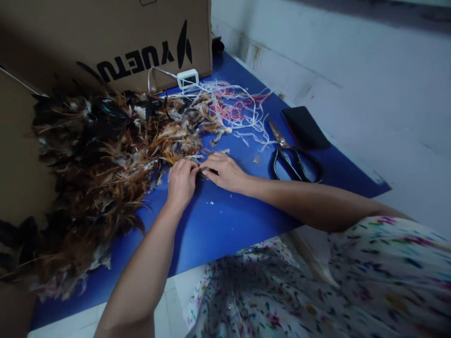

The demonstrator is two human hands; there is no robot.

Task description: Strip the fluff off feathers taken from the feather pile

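My left hand and my right hand meet low over the blue table, at the near edge of a feather pile. Both are closed, thumbs and fingertips pinched close together. Between the fingertips shows a small dark feather, most of it covered by my fingers. The pile's feathers are brown, orange, black and some white, spread across the left half of the table. A few loose feather ends lie just beyond my right fingers.
Black-handled scissors lie right of my hands, beside a dark flat phone-like object. White and red strings are tangled behind. A white-framed small device stands by the cardboard box. A wall borders the blue table.
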